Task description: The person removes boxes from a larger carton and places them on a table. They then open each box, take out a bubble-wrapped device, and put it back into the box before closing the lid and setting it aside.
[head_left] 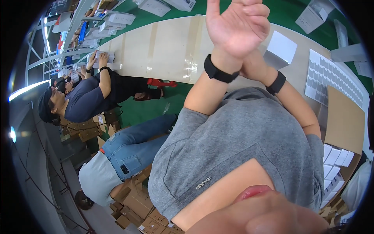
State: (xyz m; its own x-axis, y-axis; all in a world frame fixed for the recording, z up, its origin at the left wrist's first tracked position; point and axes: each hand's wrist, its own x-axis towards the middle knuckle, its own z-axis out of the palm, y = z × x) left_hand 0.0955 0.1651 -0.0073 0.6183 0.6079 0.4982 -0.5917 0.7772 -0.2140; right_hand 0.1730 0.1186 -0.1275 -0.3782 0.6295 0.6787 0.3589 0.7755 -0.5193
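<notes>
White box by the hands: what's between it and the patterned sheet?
Just bare table between the white box and patterned sheet, in the head view.

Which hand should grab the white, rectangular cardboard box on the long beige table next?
Probably the right hand, with a black wristband: the white box sits toward that side. It's partly hidden, but appears lower, closer to the beige table. The left hand looks raised, palm facing the camera.

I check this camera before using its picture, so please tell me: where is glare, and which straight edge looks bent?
All in the head view: glare whitens spots on the tape across the table; the long light at left is overexposed; the table's far edge bows outward.
</notes>
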